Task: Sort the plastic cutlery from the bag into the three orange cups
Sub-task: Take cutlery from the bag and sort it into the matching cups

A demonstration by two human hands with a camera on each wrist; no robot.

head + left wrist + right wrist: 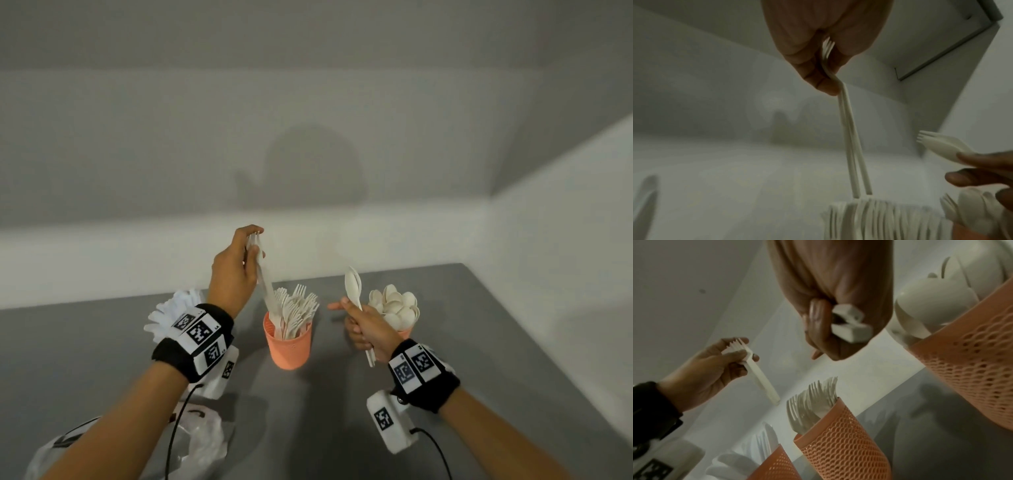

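Observation:
My left hand (255, 245) pinches two white forks (265, 281) by their tined ends, above the middle orange cup (291, 349). Their handles (855, 146) hang down to the tines of the forks (813, 402) standing in that cup. My right hand (356, 325) grips a few white spoons (353, 284) upright by the handles, between the middle cup and the right orange cup (972, 369), which is full of spoons (394, 306). The left orange cup (777, 467) holds knives (178, 308) and is mostly hidden behind my left wrist in the head view.
A crumpled clear plastic bag (202, 435) lies on the grey table (325, 411) under my left forearm. White walls close in behind and to the right. The table's right edge (513, 329) runs along the right wall.

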